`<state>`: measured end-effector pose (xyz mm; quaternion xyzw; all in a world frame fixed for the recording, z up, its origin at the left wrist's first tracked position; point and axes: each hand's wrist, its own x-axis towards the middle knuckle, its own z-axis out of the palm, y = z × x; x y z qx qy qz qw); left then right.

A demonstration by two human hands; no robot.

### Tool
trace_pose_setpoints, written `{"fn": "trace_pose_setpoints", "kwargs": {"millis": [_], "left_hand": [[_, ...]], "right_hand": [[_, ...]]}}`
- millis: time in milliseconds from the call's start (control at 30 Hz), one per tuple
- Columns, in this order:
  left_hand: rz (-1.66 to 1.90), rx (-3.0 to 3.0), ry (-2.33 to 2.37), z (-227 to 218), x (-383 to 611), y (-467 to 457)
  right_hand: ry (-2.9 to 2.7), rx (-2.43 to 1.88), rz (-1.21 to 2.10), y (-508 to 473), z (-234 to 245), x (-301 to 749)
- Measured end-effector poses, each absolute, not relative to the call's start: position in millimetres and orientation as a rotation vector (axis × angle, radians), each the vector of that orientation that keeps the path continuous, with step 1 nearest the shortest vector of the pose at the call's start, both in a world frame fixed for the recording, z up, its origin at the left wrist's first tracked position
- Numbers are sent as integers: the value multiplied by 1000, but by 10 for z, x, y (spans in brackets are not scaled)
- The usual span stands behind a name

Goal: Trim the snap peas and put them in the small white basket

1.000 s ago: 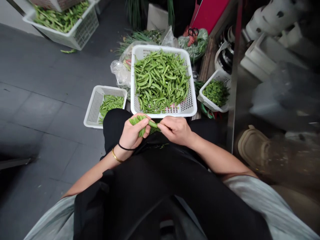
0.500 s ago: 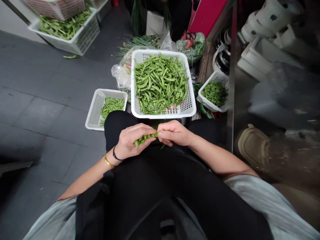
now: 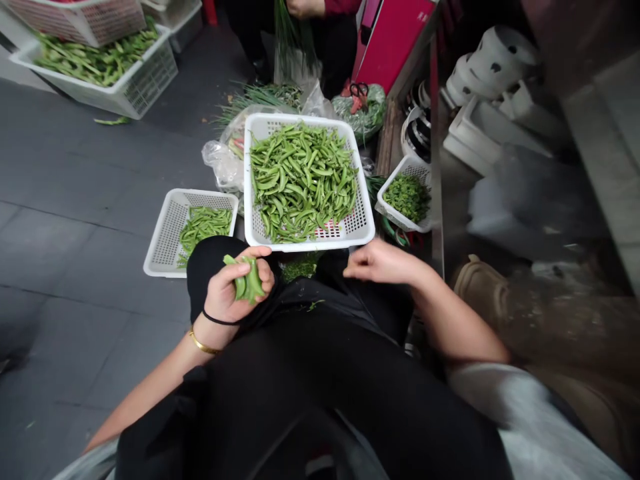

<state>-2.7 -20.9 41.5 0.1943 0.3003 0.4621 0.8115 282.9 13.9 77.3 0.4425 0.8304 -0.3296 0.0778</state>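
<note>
My left hand (image 3: 239, 283) is closed around a small bunch of sugar snap peas (image 3: 250, 281), held above my left thigh near the front left corner of a big white basket (image 3: 310, 247). A heap of sugar snap peas (image 3: 305, 177) fills most of that basket. By its front right corner is my right hand (image 3: 375, 262), fingers curled in; whether it touches the rim or holds anything small I cannot tell. Green scraps (image 3: 300, 267) lie below, between my knees. At left, a smaller white basket (image 3: 165, 233) holds more pods (image 3: 205, 227).
A small basket of leafy greens (image 3: 407, 197) stands at right beside a metal edge (image 3: 437, 153). Behind the big basket are plastic bags (image 3: 225, 163) and scissors (image 3: 359, 90). Another person's hand (image 3: 306, 7) holds long green stalks. Stacked baskets (image 3: 150, 83) stand far left.
My hands have come apart. The left moved left and turned, showing the pods in its grip; the right moved right, towards the big basket's corner. The view shifted slightly.
</note>
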Motion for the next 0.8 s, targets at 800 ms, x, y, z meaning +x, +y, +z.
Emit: {"fn": "trace_pose_setpoints", "kwargs": {"millis": [800], "left_hand": [[1014, 526, 855, 448, 5, -39]], "right_hand": [[2008, 1608, -766, 1399, -432, 2310]]}}
